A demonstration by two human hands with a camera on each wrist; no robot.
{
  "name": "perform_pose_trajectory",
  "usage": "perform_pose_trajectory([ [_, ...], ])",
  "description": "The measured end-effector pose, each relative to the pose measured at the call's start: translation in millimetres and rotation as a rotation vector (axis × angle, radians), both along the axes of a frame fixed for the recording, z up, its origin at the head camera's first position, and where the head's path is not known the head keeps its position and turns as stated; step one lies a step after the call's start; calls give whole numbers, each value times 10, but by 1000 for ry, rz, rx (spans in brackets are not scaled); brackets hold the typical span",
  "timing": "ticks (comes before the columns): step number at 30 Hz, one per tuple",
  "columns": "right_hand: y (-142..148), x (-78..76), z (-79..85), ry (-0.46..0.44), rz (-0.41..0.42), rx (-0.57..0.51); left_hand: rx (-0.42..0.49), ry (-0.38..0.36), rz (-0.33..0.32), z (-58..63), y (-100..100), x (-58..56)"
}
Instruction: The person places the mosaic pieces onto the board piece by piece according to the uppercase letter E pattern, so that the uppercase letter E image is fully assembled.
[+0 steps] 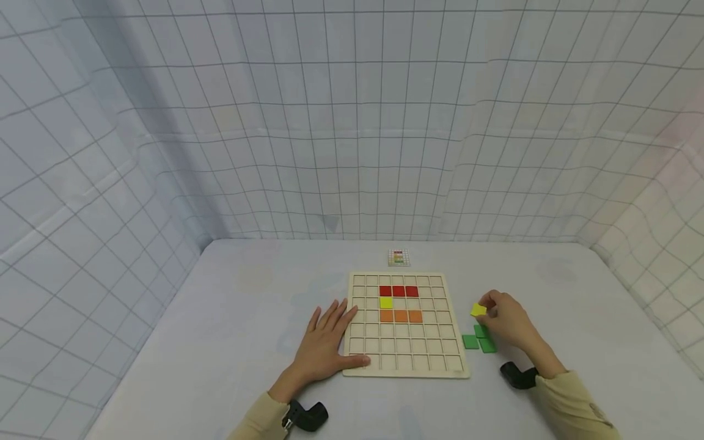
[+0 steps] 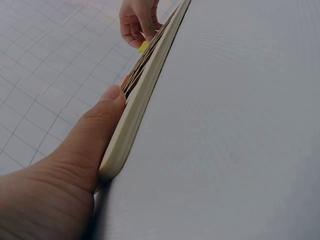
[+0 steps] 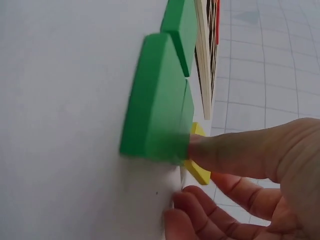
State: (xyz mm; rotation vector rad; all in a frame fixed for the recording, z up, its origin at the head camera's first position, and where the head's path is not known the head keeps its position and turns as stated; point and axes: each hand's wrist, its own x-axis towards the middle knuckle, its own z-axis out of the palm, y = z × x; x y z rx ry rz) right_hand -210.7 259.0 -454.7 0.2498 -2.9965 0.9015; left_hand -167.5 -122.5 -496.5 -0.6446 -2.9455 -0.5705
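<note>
A square wooden grid board (image 1: 385,360) lies on the table. Three red tiles (image 1: 398,291) form a row near its top, one yellow tile (image 1: 386,302) sits below the leftmost, and three orange tiles (image 1: 401,316) make another row. My left hand (image 1: 324,348) rests with spread fingers on the board's left edge, its thumb over the lower corner. To the right of the board, my right hand (image 1: 508,321) pinches a yellow tile (image 1: 478,310) between thumb and fingers. Just below it lie three green tiles (image 3: 155,100), close together on the table.
Behind the board lies a small pattern card (image 1: 398,257) showing a coloured grid. White cloth with dark grid lines (image 1: 379,153) hangs at the back and both sides of the white table (image 1: 231,330). Each wrist carries a black camera (image 1: 518,375).
</note>
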Motion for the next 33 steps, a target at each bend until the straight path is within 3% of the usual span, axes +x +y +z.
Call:
perform_pose_trajectory([
  [16, -289, 72, 62, 141, 56, -83, -1, -1, -2, 20, 1, -12],
  [33, -896, 129, 17, 315, 353, -226, -3, 7, -6, 15, 6, 2],
])
